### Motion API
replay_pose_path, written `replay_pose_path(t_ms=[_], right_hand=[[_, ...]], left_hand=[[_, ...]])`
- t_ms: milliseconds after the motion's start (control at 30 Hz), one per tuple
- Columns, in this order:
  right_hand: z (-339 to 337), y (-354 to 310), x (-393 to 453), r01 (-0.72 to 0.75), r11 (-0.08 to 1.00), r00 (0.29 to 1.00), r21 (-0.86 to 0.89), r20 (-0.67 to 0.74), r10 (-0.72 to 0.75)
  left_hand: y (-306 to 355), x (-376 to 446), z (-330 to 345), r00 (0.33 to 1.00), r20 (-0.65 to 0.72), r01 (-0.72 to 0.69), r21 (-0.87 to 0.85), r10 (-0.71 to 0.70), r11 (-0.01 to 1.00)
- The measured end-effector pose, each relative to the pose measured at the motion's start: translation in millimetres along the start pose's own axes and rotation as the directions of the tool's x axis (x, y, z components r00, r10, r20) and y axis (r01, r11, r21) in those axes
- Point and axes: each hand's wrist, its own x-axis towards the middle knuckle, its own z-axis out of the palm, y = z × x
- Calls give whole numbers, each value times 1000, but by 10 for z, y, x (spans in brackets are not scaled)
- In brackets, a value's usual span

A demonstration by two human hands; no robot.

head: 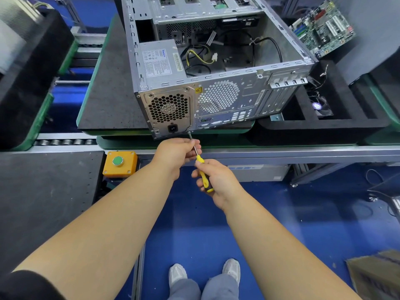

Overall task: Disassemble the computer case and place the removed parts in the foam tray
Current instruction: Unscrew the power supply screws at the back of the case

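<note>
An open grey computer case (229, 98) lies on its side on a dark pad, its rear panel facing me. Its power supply (160, 61) sits inside at the left, with loose cables beside it. My right hand (216, 180) grips the yellow-and-black handle of a screwdriver (203, 174). The tool's tip meets a screw (189, 133) at the lower edge of the power supply's rear plate. My left hand (175, 151) pinches the metal shaft just below the tip. A black foam tray (324, 124) lies to the right of the case, with a small fan (320, 107) in it.
A green motherboard (322, 29) leans at the back right. An orange box with a green button (119, 163) is fixed to the conveyor rail at the left. Black foam blocks (32, 79) stand at the far left. Blue floor and my shoes are below.
</note>
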Motion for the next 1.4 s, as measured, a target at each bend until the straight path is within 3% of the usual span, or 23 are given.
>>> replay_pose_path(t_ms=[200, 367, 500, 667, 767, 900, 1067, 1400], right_hand=[[31, 33, 47, 32, 998, 999, 57, -23, -31], [44, 46, 48, 45, 999, 998, 28, -36, -44], [37, 36, 43, 51, 998, 999, 27, -4, -51], [5, -3, 1, -35, 976, 997, 215, 73, 19], [-30, -8, -11, -34, 972, 998, 231, 53, 22], [-40, -4, -4, 21, 981, 999, 192, 24, -26], [-36, 48, 26, 69, 985, 997, 158, 16, -72], [-8, -1, 63, -29, 982, 1000, 188, -4, 30]], left_hand=[[11, -13, -7, 1000, 19, 17, -22, -17, 1000], [17, 54, -11, 993, -61, 99, -73, -104, 992], [-16, 93, -41, 994, -84, 62, -49, -66, 997], [-59, 112, -42, 997, -78, -2, -35, -1, 999], [-56, 94, -27, 998, -13, 53, -140, -56, 989], [-14, 64, -24, 968, 204, 228, -482, -144, 846], [-11, 78, -40, 959, 265, 264, -719, -97, 643], [-47, 108, -93, 955, 296, 249, -730, -35, 636]])
